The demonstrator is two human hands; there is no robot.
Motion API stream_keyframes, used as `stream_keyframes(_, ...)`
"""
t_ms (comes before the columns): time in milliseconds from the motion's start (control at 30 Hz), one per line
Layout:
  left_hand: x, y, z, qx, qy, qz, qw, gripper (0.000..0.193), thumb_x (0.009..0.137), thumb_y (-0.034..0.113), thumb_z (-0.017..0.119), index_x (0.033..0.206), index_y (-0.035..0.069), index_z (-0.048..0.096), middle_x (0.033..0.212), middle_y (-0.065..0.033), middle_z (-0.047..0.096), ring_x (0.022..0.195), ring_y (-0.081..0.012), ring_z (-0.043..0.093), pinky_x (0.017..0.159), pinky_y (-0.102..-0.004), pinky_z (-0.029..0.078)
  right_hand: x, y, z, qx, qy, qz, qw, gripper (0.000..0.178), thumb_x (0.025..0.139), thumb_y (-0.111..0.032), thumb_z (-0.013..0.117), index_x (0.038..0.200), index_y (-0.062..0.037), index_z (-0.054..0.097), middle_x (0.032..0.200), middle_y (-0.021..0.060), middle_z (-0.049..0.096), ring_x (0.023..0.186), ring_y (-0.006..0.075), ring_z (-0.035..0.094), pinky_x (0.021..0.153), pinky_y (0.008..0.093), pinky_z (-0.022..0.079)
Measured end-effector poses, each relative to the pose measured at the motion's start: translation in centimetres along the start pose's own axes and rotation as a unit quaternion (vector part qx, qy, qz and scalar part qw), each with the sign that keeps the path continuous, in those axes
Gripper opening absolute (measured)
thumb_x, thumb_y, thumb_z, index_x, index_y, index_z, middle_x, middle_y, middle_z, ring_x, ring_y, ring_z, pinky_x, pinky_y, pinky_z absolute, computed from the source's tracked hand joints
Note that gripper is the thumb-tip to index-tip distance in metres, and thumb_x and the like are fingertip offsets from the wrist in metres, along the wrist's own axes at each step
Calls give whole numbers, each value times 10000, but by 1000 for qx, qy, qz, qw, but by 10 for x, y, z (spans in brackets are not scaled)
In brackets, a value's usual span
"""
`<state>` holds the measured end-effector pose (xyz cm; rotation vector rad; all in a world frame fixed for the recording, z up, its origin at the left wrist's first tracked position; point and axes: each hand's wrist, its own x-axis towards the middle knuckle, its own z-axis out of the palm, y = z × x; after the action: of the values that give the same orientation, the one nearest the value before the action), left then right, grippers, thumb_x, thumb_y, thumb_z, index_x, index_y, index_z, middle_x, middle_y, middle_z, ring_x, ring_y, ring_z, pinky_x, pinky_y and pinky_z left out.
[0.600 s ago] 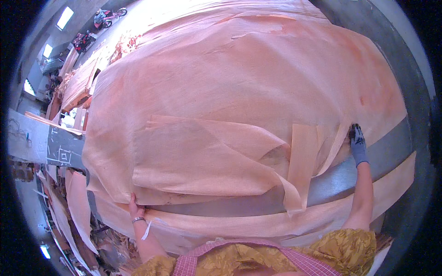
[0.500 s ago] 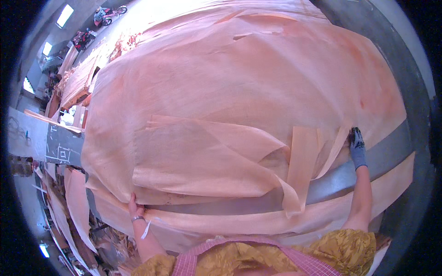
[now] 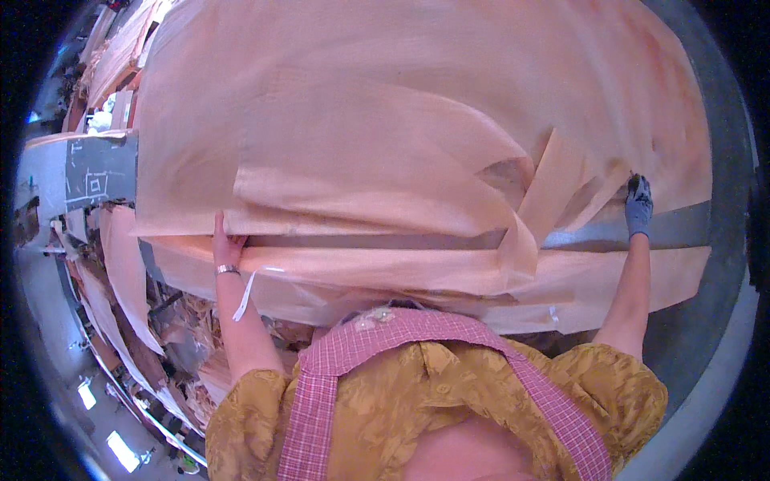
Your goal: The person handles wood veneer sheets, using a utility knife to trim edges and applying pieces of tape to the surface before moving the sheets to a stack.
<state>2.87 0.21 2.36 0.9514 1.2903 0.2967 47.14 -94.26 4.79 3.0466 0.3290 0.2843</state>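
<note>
A wide pinkish wood veneer sheet (image 3: 361, 48) covers the surface in front of me, with a folded, rumpled layer (image 3: 361, 188) along its near part. My bare left hand (image 3: 228, 240) is at the near left edge of this veneer, one digit lying over the edge and the others curled by it. My right hand (image 3: 639, 207), in a grey-blue glove with dark fingertips, is closed on the veneer at the right, beside a narrow curled strip (image 3: 597, 196). Another loose strip (image 3: 549, 176) lies slantwise left of it and hangs over the near edge.
A long veneer piece (image 3: 385, 268) lies nearest my body, beyond a dark grey gap (image 3: 385, 239). At the left are a grey board (image 3: 100, 172) with white chalk marks, upright veneer offcuts (image 3: 127, 272) and scraps (image 3: 196, 321). Grey floor (image 3: 726, 160) runs along the right side.
My view has tipped down, showing more of my apron and sleeves. The loose strip leans further to the right, and the folded layer's near edge looks straighter. Both hands stay at the veneer.
</note>
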Motion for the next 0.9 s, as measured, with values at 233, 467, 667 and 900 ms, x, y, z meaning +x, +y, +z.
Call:
stream_keyframes(233,-31,-5,-1,311,-84,-16,947,616,871,622,599,1003,20,633,790,-83,662,640,-153,621,604,-277,516,-22,-185,-96,5,127,-86,988,287,975,-182,521,1228,-81,610,1274,117,611,1108,324,580,946,408,471)
stream_keyframes(467,-43,-82,-60,312,-55,142,938,411,916,425,664,760,46,628,659,-43,625,569,-77,559,523,-243,471,-132,-391,-102,126,35,-211,969,439,856,-200,653,1287,-141,589,1262,79,612,999,294,599,822,421,520)
stream_keyframes(667,-43,-76,-59,318,1,170,933,422,929,412,631,747,31,617,642,-65,631,525,-142,575,487,-302,472,-122,-469,-81,-3,25,-125,992,425,853,-281,662,1261,-178,604,1189,100,626,970,311,614,788,425,533)
stream_keyframes(900,-79,-36,57,524,-52,382,760,490,833,446,674,1116,52,603,1175,-205,613,1066,-365,586,889,-450,472,-86,-415,-81,59,-66,-157,984,161,911,-281,573,969,-137,613,898,139,657,807,337,657,683,475,535)
